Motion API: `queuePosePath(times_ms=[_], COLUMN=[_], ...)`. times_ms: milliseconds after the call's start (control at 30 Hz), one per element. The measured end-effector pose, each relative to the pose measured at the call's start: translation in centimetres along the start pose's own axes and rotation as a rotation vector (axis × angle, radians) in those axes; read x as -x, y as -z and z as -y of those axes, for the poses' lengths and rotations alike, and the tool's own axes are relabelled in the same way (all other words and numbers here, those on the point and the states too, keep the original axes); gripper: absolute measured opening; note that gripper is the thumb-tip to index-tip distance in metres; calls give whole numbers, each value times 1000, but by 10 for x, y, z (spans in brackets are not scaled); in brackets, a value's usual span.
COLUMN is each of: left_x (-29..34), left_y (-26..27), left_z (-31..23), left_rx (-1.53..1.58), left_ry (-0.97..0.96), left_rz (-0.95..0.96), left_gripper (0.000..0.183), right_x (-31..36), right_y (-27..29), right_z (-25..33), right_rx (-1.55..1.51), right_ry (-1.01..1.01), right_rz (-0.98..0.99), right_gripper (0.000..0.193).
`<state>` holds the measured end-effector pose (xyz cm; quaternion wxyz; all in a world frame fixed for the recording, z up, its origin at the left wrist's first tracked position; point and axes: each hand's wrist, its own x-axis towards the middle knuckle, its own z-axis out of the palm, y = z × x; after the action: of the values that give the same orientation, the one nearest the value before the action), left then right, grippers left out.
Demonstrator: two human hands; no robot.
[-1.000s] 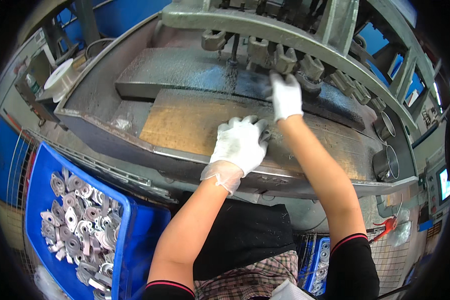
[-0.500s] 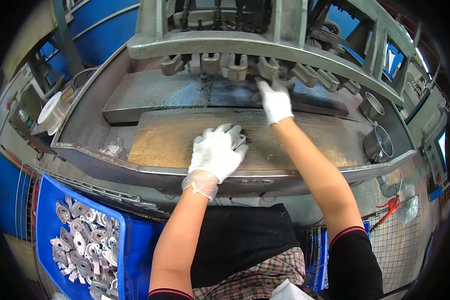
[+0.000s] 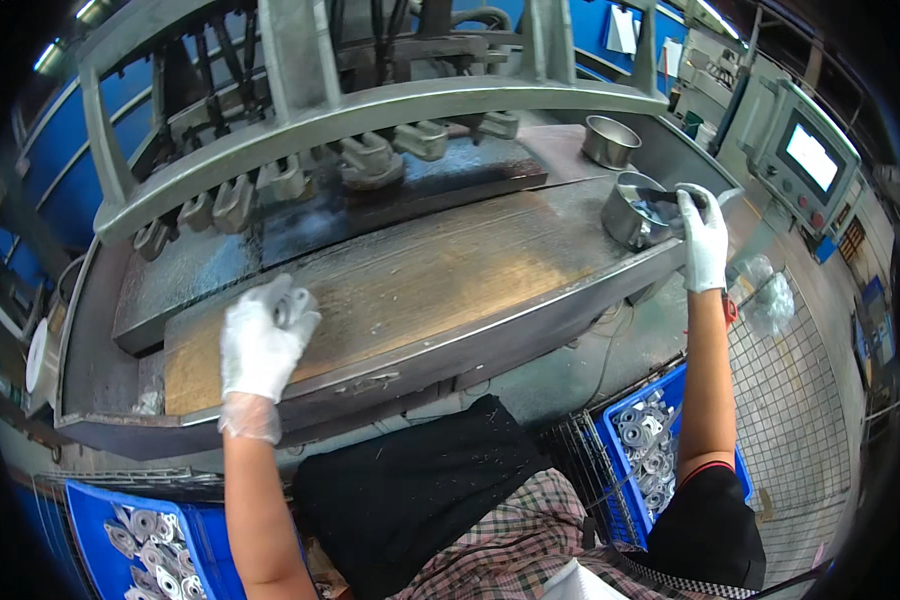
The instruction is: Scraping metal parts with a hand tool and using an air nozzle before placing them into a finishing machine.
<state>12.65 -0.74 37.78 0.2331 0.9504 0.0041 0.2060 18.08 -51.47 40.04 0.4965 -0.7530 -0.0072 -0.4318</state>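
My left hand (image 3: 258, 345), in a white glove, is closed around a small grey metal flange part (image 3: 292, 308) with a round hole, just above the worn wooden board (image 3: 440, 290). Off to the right, my right hand (image 3: 705, 240), also gloved, is at the rim of a round steel cup (image 3: 625, 222). Its fingers pinch a dark, narrow handle (image 3: 658, 196) that reaches over the cup; the handle's far end and its kind are unclear. Blue-grey contents show inside the cup.
A second steel cup (image 3: 610, 142) stands behind. Above the dark plate (image 3: 310, 220) hangs a metal frame (image 3: 390, 108) with several clamp blocks. Blue bins of metal parts stand at lower left (image 3: 185, 520) and lower right (image 3: 610, 420). A control panel (image 3: 805, 150) is at right.
My right hand has moved from the clamp blocks to the near cup and now holds a dark handle. My left hand has lifted the flange part. The view has swung right.
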Motion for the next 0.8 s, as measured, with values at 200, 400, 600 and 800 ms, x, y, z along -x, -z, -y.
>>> queuePosePath(times_ms=[200,400,600,800], left_x=[-5,-2,-10,-6], left_y=[5,-21,16,-48], left_z=[-28,-6,-28,-8], left_rx=[204,-96,223,-138], left_ry=[-108,-103,-139,-210], left_rz=[-93,238,-78,147], left_gripper=[47,53,43,48], right_x=[-29,-33,-24,-10], right_y=[46,51,37,55], right_z=[-56,-60,-35,-62], right_rx=[273,379,216,529], right_ry=[-85,-144,17,12], right_rz=[84,132,-2,207], right_gripper=[23,26,23,33])
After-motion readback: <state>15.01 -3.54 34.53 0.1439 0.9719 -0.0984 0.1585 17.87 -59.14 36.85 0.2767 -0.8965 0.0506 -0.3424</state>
